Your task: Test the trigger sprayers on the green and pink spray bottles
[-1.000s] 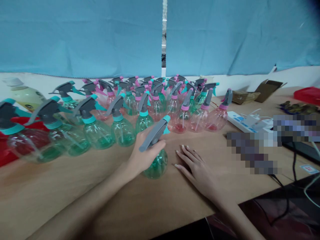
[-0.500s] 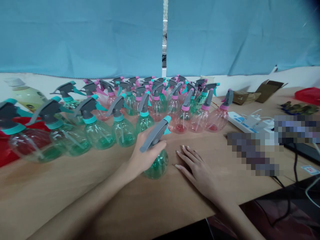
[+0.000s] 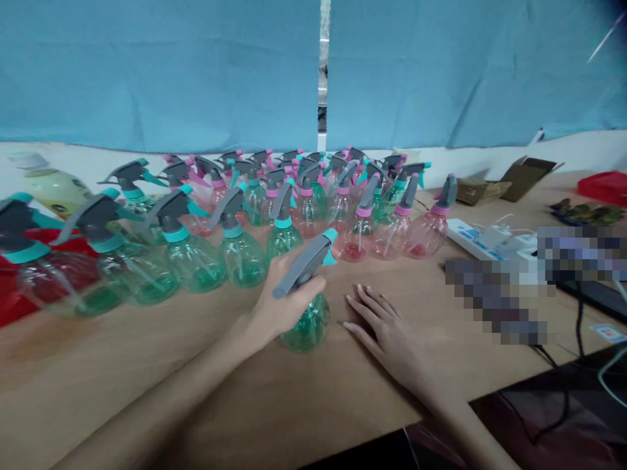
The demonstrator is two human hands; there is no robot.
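My left hand [image 3: 284, 303] is wrapped around the neck of a green spray bottle [image 3: 306, 329], just under its grey trigger head. The bottle is upright on the wooden table [image 3: 245, 398], its turquoise nozzle pointing away to the right. Its collar is hidden by my fingers. To the right of it, my right hand [image 3: 386, 326] lies flat on the tabletop, fingers spread and holding nothing. Beyond my left hand stands a row of green spray bottles [image 3: 196, 264] with turquoise collars, and to their right a row of pink spray bottles [image 3: 386, 238].
More spray bottles crowd together at the back, below a blue cloth [image 3: 196, 72]. A yellowish jug [image 3: 53, 189] and a red item [image 3: 12, 287] are at left. On the right are a white power strip [image 3: 473, 238], an open cardboard box [image 3: 524, 176] and dark cables [image 3: 563, 405].
The held spray bottle has shifted very slightly toward me and to the left with my left hand. My right hand stays in place.
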